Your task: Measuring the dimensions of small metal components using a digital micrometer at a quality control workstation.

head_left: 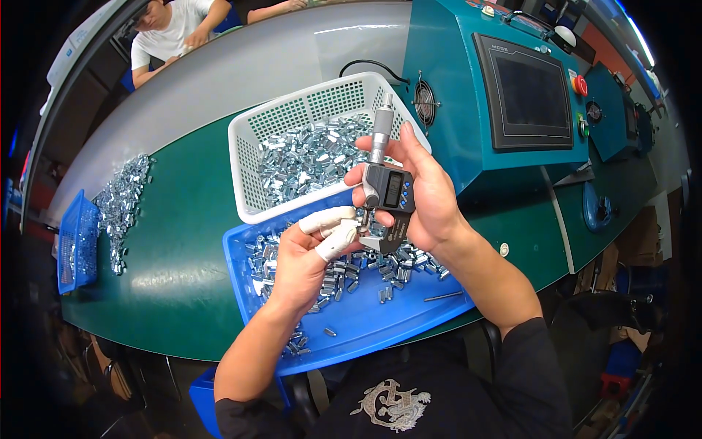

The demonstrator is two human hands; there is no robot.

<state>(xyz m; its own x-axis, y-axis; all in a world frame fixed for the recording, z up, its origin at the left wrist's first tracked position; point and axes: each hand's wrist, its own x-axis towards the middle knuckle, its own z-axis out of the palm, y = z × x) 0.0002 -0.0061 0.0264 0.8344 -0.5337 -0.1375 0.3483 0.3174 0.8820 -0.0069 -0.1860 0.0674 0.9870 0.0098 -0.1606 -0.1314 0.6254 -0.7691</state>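
Observation:
My right hand [433, 201] is wrapped round a digital micrometer [389, 189], with its dark body and small display facing me and its silver barrel pointing up and away. White finger covers sit on the thumb and forefinger of my left hand [298, 271]. Those two fingertips pinch a small metal piece [363, 227] at the micrometer's jaws; most of it is hidden. Below both hands lies a blue tray [409, 322] with many short, shiny metal pieces [338, 276] strewn in it. Just beyond is a white perforated basket [245, 172] holding a heap of similar pieces.
On the green tabletop [175, 293], a loose pile of metal pieces [124, 197] lies left, beside a small blue basket [77, 249]. A teal machine [453, 110] with a dark screen stands right. A thin rod [443, 296] rests in the tray. Another person [172, 36] sits across.

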